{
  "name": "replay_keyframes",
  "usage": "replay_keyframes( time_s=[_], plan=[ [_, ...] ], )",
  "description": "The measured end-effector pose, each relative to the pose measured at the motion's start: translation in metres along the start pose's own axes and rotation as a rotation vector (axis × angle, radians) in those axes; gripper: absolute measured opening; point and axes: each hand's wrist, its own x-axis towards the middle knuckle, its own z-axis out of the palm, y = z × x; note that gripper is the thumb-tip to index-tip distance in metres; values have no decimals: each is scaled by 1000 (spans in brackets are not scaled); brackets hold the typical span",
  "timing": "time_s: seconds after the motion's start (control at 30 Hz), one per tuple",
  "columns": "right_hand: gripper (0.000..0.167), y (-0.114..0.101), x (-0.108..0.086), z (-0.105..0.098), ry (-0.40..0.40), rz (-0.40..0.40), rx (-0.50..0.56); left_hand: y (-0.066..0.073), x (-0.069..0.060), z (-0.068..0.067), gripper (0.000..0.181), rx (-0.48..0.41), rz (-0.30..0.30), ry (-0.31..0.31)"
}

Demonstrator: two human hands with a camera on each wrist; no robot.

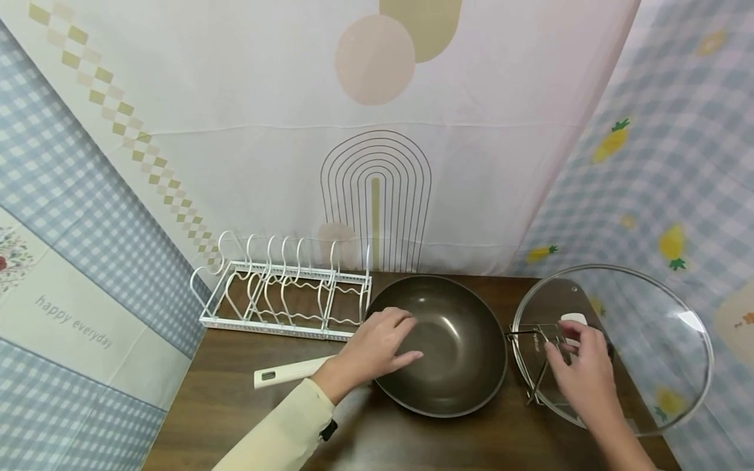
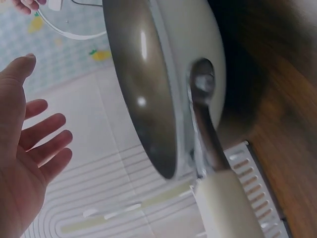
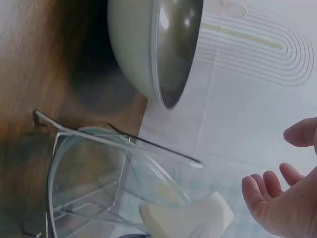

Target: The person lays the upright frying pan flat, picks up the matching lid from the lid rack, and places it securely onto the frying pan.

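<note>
Lid: tilted in the wire stand [image 1: 538, 379], lower right of the frame; glass [image 1: 642, 347], so likely slick and fragile. Best pinched by its white knob [image 1: 573, 320].
Right hand [image 1: 586, 376]: fingers loosely bent beside the knob, gripping nothing.
Pan [image 1: 444, 347]: lower centre; stiff, probably heavy (it's a deep one). Lift by the pale handle [image 1: 291, 373].
Left hand [image 1: 377, 343]: relaxed, empty, above the pan's left side.
</note>
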Motion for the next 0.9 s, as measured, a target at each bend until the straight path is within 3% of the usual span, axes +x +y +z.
replay_keyframes(
  time_s=[0.27, 0.47, 0.63, 0.9],
  plan=[
    [47, 6, 7, -14, 16, 14, 47, 10, 19, 5, 60, -3, 28, -7],
    [47, 17, 9, -25, -19, 43, 16, 20, 32, 11, 64, -11, 61, -13],
    [46, 26, 12, -36, -42, 39, -31, 30, 43, 19, 68, -17, 69, -59],
    [45, 44, 10, -48, -112, 48, -53, 46, 60, 30, 76, 54, 72, -153]
  ],
)
